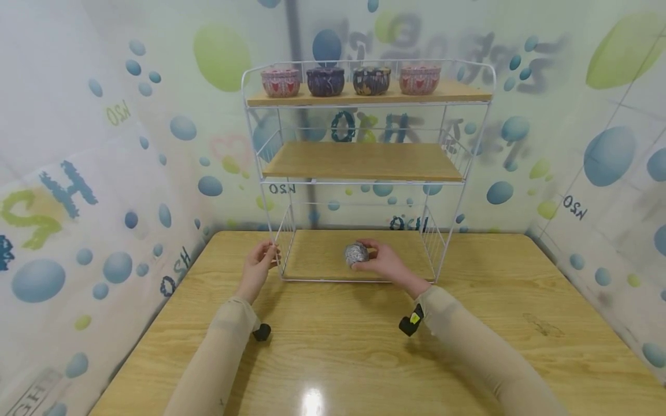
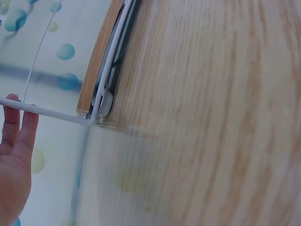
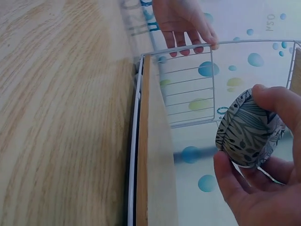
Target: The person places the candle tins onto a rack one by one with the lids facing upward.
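My right hand [image 1: 382, 261] holds a small round bowl [image 1: 356, 255] between thumb and fingers, over the bottom shelf [image 1: 317, 254] of a white wire rack. In the right wrist view the bowl [image 3: 249, 129] shows a dark leaf pattern on a pale ground and is tilted on its side. Whether it touches the shelf, I cannot tell. My left hand [image 1: 257, 266] grips the rack's left front post [image 1: 272, 231] low down. Its fingertips [image 3: 184, 51] show at the post in the right wrist view.
Several patterned bowls stand in a row on the top shelf [image 1: 463, 91], among them a pink heart-patterned one [image 1: 281, 84] and a dark blue one [image 1: 325, 82]. Below is the bare middle shelf [image 1: 364, 160]. The rack stands on a wooden table [image 1: 333, 346] against a printed wall covering [image 1: 208, 144].
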Demonstrator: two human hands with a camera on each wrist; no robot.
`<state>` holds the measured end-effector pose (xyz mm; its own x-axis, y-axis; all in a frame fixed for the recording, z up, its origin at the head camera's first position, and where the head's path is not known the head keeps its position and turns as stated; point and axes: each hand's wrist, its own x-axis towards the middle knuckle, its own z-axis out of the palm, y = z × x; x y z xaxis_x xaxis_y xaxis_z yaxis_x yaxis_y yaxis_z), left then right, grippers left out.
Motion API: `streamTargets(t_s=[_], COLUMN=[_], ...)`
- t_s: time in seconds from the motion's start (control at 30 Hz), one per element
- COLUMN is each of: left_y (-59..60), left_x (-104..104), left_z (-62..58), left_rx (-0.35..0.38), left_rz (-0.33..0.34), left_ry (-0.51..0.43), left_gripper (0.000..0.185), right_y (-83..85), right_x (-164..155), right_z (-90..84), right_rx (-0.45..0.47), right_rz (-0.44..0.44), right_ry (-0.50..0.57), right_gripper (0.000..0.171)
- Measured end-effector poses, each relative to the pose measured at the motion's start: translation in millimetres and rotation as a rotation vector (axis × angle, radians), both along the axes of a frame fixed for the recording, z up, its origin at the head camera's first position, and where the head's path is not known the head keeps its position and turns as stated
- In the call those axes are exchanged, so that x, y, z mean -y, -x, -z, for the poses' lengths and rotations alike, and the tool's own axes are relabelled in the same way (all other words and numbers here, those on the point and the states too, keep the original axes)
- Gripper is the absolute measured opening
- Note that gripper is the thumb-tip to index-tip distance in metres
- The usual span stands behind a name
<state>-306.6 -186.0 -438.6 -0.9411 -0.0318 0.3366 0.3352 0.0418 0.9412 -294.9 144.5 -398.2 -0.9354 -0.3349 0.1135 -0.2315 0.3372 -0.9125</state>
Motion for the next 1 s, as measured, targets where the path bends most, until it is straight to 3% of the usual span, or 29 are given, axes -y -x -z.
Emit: streamTargets(t_s=[0.43, 0.7, 1.0], left_y=[0.4, -16.4, -19.5], left_x=[0.2, -5.4, -6.3], left_z=[-0.8, -20.6, -23.6], left_rx=[0.026, 0.038, 0.042], left_rz=[-0.004, 0.011, 0.018], left_ry=[0.006, 0.024, 0.03], left_gripper=[0.03, 0.02, 0.02], right_y=[1.2, 2.2, 3.4], right_x=[-3.0, -7.9, -11.1], right_z=[-13.2, -18.2, -20.6], right_rx=[0.009, 0.031, 0.024], right_rz=[-0.011, -0.001, 0.009], right_ry=[0.093, 0.101, 0.089], right_gripper=[0.072, 0.076, 0.074])
